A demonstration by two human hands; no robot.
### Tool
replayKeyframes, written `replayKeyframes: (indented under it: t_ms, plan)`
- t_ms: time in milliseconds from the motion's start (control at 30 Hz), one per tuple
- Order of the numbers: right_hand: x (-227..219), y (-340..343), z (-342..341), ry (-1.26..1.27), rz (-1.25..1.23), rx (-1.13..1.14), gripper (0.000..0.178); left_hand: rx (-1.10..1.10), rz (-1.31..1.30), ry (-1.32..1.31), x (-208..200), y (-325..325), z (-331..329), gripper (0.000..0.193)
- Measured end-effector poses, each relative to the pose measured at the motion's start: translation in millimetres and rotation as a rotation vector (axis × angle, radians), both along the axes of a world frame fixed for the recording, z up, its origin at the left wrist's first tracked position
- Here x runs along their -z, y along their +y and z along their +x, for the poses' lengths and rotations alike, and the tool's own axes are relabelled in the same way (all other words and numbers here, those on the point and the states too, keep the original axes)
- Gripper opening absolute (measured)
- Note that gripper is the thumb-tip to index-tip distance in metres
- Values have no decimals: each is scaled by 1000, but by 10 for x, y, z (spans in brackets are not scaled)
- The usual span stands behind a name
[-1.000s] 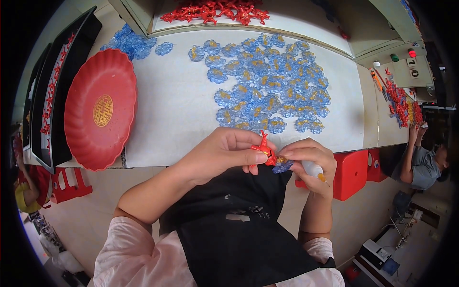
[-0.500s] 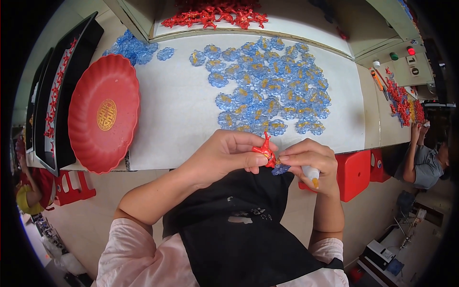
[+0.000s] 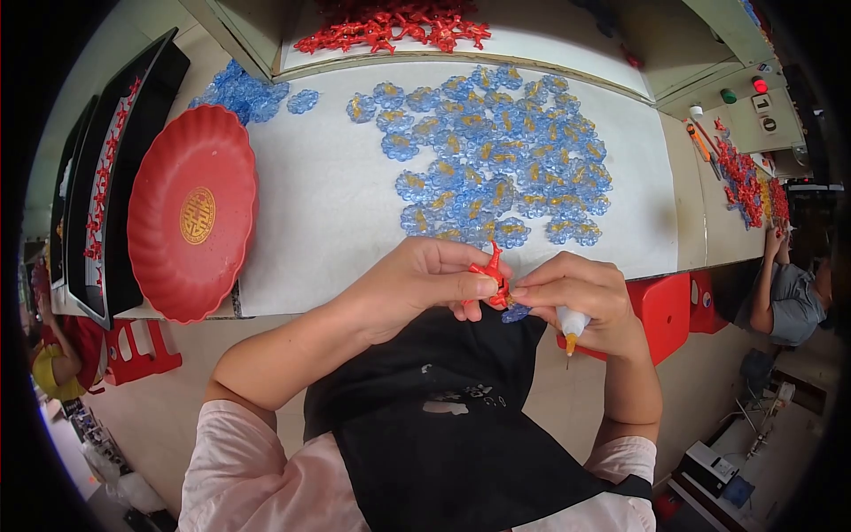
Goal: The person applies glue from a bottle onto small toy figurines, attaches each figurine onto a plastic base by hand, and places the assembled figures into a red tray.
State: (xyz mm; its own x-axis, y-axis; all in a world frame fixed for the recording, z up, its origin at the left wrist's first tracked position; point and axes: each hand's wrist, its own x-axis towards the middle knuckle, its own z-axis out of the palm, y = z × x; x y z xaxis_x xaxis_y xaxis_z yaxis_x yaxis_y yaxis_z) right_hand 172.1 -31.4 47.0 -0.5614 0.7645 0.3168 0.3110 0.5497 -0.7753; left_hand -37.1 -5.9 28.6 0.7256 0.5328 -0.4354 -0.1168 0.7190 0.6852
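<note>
My left hand [image 3: 434,277] is closed round a small red figurine [image 3: 493,266], its pointed end sticking up between thumb and fingers. The fingertips of my right hand [image 3: 581,297] pinch at the figurine's lower right side, where a dark blue translucent piece [image 3: 515,312] shows just under them. Tucked in the curled fingers of that same hand is a white squeeze bottle [image 3: 573,321] with an amber tip and thin needle, pointing down. Whether the blue piece and the figurine are joined is hidden by my fingers. Beyond my hands lie several clear blue flower-shaped pieces [image 3: 479,168] with yellow centres.
A red scalloped plate [image 3: 160,257] lies at left beside a black tray [image 3: 120,284] of red figurines. Blue pieces [image 3: 239,93] are heaped behind it. More red figurines [image 3: 390,34] fill the shelf. Red stools [image 3: 660,319] and another person [image 3: 789,297] are at right.
The figurine has turned slightly in my left hand. My right hand has tilted, and the bottle's needle now shows pointing down. The view has shifted a little.
</note>
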Motion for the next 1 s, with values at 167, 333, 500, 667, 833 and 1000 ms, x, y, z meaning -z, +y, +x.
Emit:
replayKeyframes:
  t_ms: [167, 333, 500, 667, 833, 1000]
  plan:
    - [-62, 62, 33, -75, -14, -19, 24, 7, -29, -3, 14, 63, 52, 27]
    - [-186, 109, 165, -164, 4, 22, 27, -29, -13, -17, -58, 81, 195, 26]
    - [-752, 293, 583, -178, -77, -176, 33, -51, -79, 72, -553, 169, 565, 22]
    - [-1248, 55, 1017, -166, -68, -169, 34, -9, -51, 62, -1077, -2, 1004, 21]
    - [-1609, -233, 1301, -117, 95, -48, 33, -11, 19, 30, -1499, -162, 1305, 24]
    - [-1643, -322, 1536, -54, 175, 163, 33, -5, 112, 47, -1780, -128, 1616, 26]
